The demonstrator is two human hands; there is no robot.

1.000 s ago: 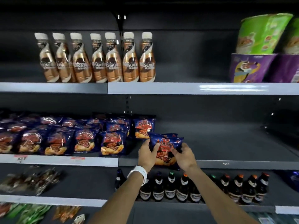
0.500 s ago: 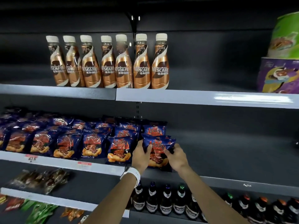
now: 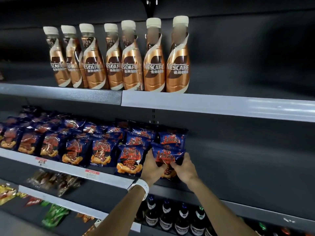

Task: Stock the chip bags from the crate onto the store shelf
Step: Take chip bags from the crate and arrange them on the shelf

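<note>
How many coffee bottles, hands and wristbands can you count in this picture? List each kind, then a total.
Coffee bottles: 7
Hands: 2, the left hand and the right hand, both holding one chip bag
Wristbands: 1
Total: 10
</note>
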